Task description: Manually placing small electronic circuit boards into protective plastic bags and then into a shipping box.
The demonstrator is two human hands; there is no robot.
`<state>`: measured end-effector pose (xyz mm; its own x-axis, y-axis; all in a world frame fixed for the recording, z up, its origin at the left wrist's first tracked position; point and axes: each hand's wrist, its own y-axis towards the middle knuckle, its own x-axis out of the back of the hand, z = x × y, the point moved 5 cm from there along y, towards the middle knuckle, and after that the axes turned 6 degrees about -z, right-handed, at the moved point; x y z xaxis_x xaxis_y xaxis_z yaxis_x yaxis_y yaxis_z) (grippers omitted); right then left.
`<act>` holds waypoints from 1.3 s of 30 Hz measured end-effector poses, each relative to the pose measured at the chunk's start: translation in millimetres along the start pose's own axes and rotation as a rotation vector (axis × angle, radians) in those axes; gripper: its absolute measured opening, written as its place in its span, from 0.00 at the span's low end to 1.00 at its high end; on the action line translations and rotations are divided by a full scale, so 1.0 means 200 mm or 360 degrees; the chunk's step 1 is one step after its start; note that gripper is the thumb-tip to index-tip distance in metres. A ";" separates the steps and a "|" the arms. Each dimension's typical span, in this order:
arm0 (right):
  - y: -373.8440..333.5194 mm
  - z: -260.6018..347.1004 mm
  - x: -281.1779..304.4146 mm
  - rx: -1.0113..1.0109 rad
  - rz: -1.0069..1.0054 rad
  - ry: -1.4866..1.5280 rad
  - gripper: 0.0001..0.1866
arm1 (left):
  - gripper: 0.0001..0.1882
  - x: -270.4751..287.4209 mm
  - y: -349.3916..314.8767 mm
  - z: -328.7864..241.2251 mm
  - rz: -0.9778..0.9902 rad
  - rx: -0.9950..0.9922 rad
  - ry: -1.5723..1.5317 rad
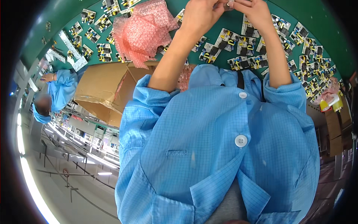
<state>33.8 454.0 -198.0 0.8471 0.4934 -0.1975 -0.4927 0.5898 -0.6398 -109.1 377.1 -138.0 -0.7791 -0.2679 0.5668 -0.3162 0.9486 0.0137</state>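
At the top edge of the view, my left hand [201, 16] and my right hand [256, 14] meet, fingertips pinched together. A small dark and shiny spot shows between them, too small to name, and the frame cuts off part of the fingers. Below and around the hands, several circuit boards [227, 39] with yellow and black parts lie on the green table [204, 33]. One circuit board [249, 29] is right beside my right hand. Pink bubble wrap [143, 30] lies crumpled left of my left forearm.
An opened cardboard box [100, 84] stands at the table's near left edge. More circuit boards [315, 71] crowd the right side, near a yellow and white bottle [335, 102]. Metal strips [71, 46] lie at the left. Another person in a blue coat [61, 89] works at far left.
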 end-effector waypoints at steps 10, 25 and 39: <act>-0.02 -0.03 0.03 -0.0088 -0.0160 0.0001 0.13 | 0.08 0.03 -0.06 0.03 -0.0152 -0.0142 -0.0150; -0.10 0.06 -0.13 0.0282 -0.0216 -0.0202 0.13 | 0.10 0.05 0.06 -0.03 -0.0004 0.0615 0.0228; -0.08 0.02 -0.13 0.0243 -0.0242 -0.0250 0.14 | 0.12 0.09 0.02 0.03 -0.0024 0.0668 -0.0009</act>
<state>18.8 435.7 -179.9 0.8783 0.4777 0.0178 -0.3964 0.7487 -0.5313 -127.6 376.1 -132.3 -0.7752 -0.2832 0.5647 -0.5198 0.7939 -0.3155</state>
